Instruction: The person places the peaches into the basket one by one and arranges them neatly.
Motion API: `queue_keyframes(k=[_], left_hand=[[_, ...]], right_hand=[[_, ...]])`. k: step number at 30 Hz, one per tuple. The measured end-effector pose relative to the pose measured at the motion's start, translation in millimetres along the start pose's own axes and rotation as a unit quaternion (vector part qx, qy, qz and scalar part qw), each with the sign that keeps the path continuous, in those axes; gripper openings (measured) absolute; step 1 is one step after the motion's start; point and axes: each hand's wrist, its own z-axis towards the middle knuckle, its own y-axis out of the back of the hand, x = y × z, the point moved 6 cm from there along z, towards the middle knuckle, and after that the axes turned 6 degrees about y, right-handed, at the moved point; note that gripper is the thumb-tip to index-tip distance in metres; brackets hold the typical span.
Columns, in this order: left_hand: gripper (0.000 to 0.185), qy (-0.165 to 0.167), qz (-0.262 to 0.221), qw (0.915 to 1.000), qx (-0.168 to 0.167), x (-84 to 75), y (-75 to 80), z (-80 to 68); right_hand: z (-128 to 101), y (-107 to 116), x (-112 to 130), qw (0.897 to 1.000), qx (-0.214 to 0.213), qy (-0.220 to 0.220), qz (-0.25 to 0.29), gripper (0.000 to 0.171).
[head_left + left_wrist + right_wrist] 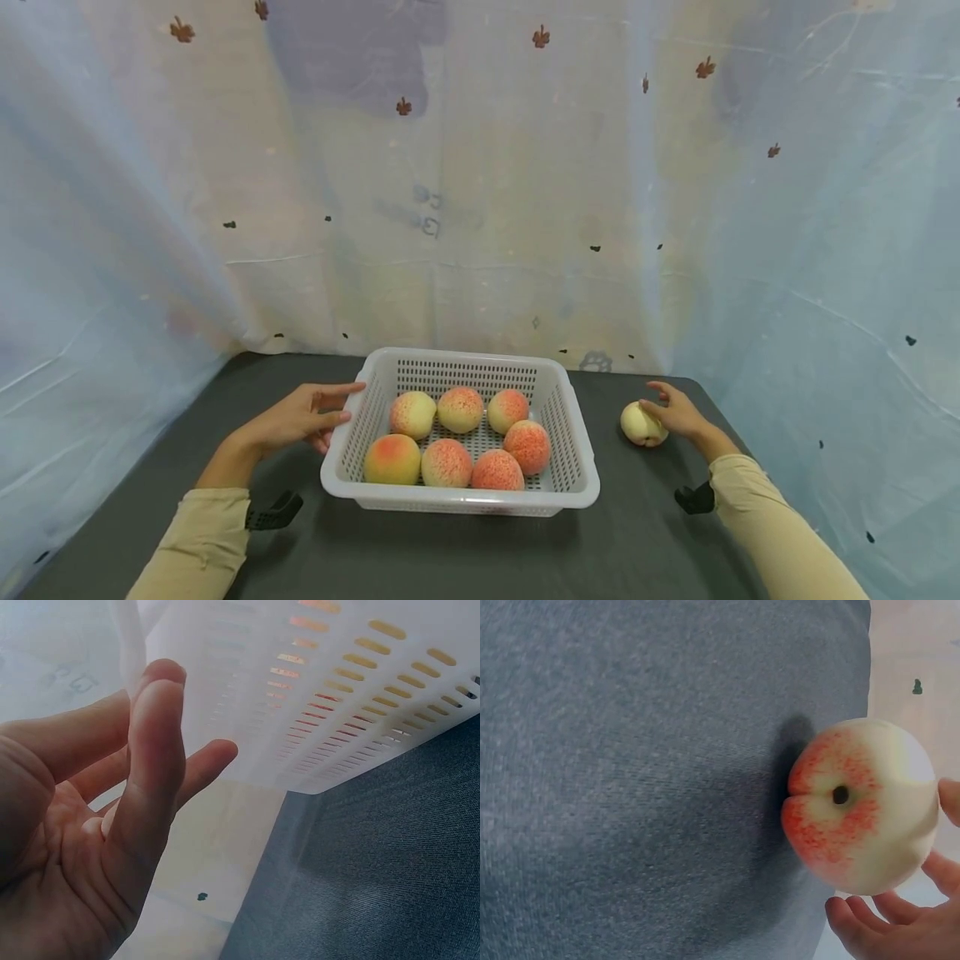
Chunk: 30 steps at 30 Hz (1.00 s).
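Observation:
A white plastic basket [461, 500] with slotted walls stands on the dark table and holds several red-and-yellow peaches [447, 463]. My left hand [303, 414] is at its left rim. In the left wrist view, the thumb and fingers [157, 735] lie about the rim beside the basket's perforated wall [247, 697]. Off to the right, a single pale peach [642, 424] lies on the table with my right hand [678, 414] over its far right side. In the right wrist view, that peach [859, 817] shows a red-speckled end with a dark hole; spread fingers [855, 922] are around it.
The dark table [420, 554] runs back to a pale patterned curtain [480, 208], which also hangs along both sides. A black wrist mount [275, 511] sits on the left forearm, and another black mount [695, 498] on the right.

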Motion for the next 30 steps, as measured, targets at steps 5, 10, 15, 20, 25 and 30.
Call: queue_keyframes(k=[5,10,15,20,25,30], left_hand=[[0.069,-0.001,0.001,1.0,0.004,-1.8,-1.2,-1.0],[0.069,-0.001,0.003,1.0,0.004,-2.2,-1.5,-1.1],[0.068,0.0,0.002,1.0,0.002,-2.1,-1.2,-1.3],[0.069,0.0,0.003,1.0,0.002,-2.3,-1.6,-1.1],[0.07,-0.001,0.003,1.0,0.001,-2.3,-0.8,-2.1],[0.07,0.0,0.002,1.0,0.003,-2.4,-0.4,-1.6]], right_hand=[[-1.8,-4.7,-3.2,1.0,0.018,-0.008,0.005,0.068],[-3.7,-10.2,-3.3,0.998,0.051,-0.016,0.017,0.075],[-8.2,-14.7,-1.7,0.996,0.083,-0.009,0.034,0.081],[-12.9,-15.8,0.4,0.995,0.097,0.015,0.036,0.08],[-17.2,-13.9,5.0,0.994,0.096,0.04,0.035,0.078],[-23.0,-10.0,5.9,0.994,0.087,0.055,0.02,0.077]])
